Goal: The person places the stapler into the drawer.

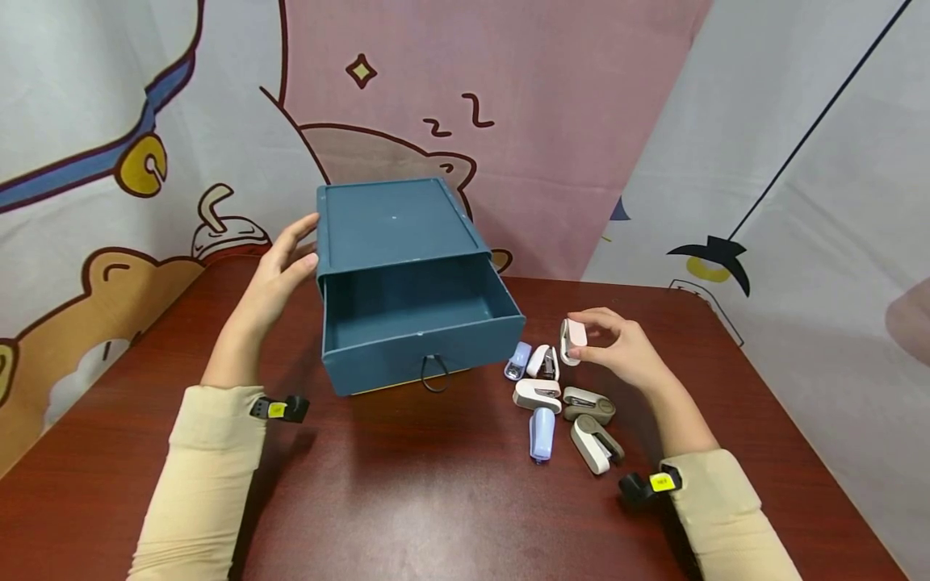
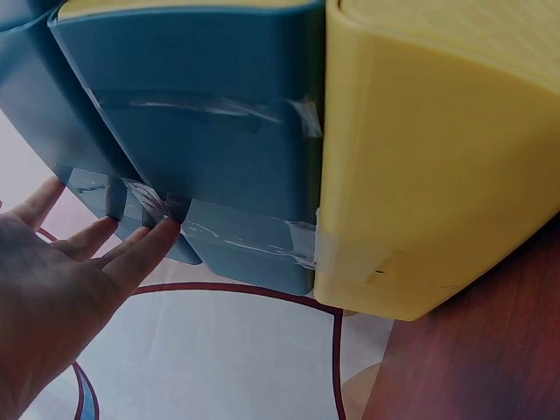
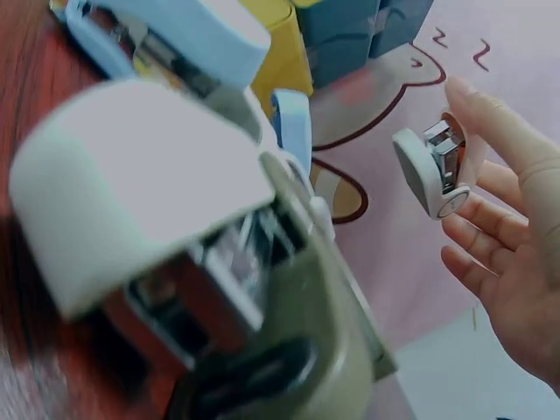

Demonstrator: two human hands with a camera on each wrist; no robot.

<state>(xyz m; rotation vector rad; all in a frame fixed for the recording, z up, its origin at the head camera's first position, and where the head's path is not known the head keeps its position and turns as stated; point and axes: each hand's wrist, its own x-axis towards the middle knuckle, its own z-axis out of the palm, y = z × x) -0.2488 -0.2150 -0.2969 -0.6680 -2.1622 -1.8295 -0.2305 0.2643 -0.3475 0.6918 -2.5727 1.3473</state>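
In the head view a blue drawer box [image 1: 400,222] stands left of centre, its top drawer [image 1: 421,355] pulled out with a bare interior. My left hand [image 1: 272,278] touches the box's left side with extended fingers, which the left wrist view shows against the taped blue wall [image 2: 192,149]. On the right, my right hand [image 1: 617,347] pinches a small pale pink and white stapler [image 1: 572,340] between thumb and fingers; its metal inside [image 3: 444,149] shows in the right wrist view. Beside that hand lie a white-and-grey stapler [image 1: 597,445], a grey stapler [image 1: 588,405] and a light blue stapler [image 1: 541,434].
Another white stapler [image 1: 538,395] and a second light blue stapler [image 1: 518,361] lie close to the drawer's right corner. A yellow section [image 2: 437,157] forms the box's lower part. Behind the brown table [image 1: 436,500] hangs a printed cloth [image 1: 552,121].
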